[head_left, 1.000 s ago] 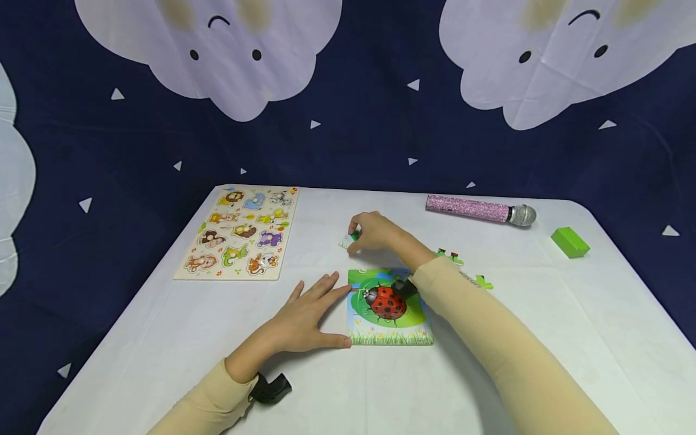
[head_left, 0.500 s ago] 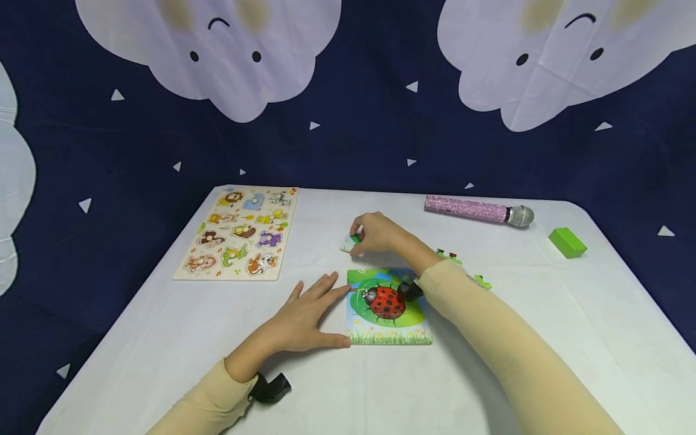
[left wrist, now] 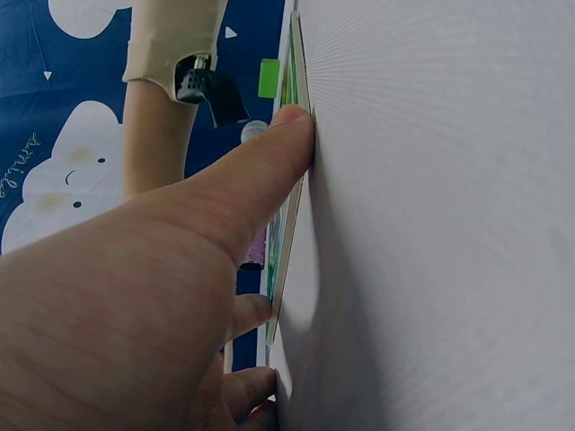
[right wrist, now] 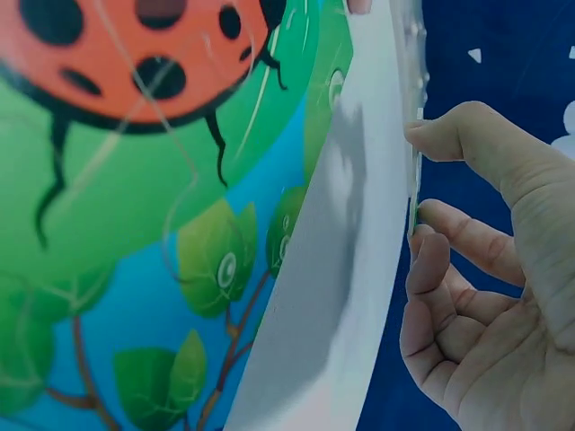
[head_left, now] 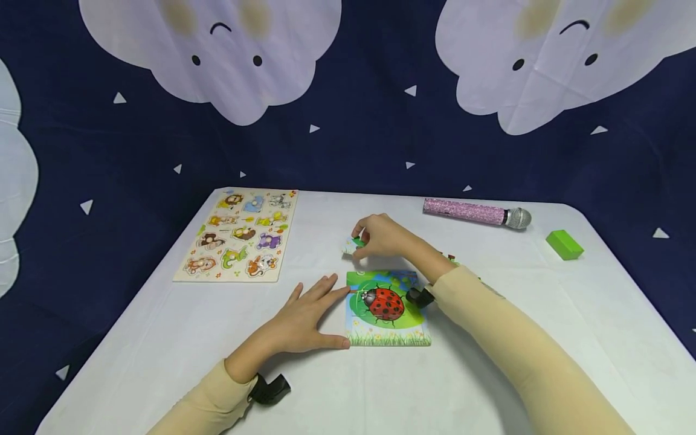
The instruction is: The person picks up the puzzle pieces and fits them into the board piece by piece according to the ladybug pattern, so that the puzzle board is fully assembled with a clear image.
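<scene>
Pinching the small puzzle piece (head_left: 348, 246) between thumb and finger, the right hand (head_left: 377, 234) has it just past the far side of the ladybug puzzle (head_left: 383, 304). The left hand (head_left: 301, 321) grips nothing; its fingers spread and touch the puzzle's left edge. A still left hand should stop sliding on the tabletop (head_left: 326, 386); a soft pinch should help turning.

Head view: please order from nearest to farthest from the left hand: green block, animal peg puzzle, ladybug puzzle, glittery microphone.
1. Ladybug puzzle, touching, at right
2. Animal peg puzzle, back left
3. Glittery microphone, back right
4. Green block, far right
</scene>
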Demonstrator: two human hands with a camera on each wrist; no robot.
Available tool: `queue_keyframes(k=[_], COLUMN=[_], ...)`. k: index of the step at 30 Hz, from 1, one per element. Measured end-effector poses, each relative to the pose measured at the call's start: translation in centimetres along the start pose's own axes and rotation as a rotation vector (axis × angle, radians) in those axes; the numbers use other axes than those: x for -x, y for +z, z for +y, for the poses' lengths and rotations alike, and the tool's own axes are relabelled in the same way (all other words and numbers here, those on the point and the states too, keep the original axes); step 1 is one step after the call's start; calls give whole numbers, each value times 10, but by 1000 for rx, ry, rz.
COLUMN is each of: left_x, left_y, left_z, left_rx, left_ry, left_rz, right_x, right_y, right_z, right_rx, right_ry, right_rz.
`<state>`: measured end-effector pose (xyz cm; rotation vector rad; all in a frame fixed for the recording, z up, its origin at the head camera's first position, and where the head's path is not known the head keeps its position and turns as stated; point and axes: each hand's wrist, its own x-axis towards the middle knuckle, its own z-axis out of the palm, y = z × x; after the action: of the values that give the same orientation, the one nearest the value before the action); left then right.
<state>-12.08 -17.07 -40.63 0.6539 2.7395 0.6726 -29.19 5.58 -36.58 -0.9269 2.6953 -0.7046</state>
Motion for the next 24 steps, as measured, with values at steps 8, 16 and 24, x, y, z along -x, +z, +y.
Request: queue_keyframes(k=[8, 16, 24], left_x=[0, 0, 0], left_y=[1, 1, 0], left_z=[-1, -1, 0], left_rx=[-9, -7, -13], left_ry=[1, 0, 2], left_rz=[-1, -4, -4], right_x=[18, 35, 53], right_y=[0, 3, 3], right_z=[-10, -11, -10], right_rx=[-12, -35, -48], right_ry=[-42, -103, -124], right_rz=[11, 23, 18])
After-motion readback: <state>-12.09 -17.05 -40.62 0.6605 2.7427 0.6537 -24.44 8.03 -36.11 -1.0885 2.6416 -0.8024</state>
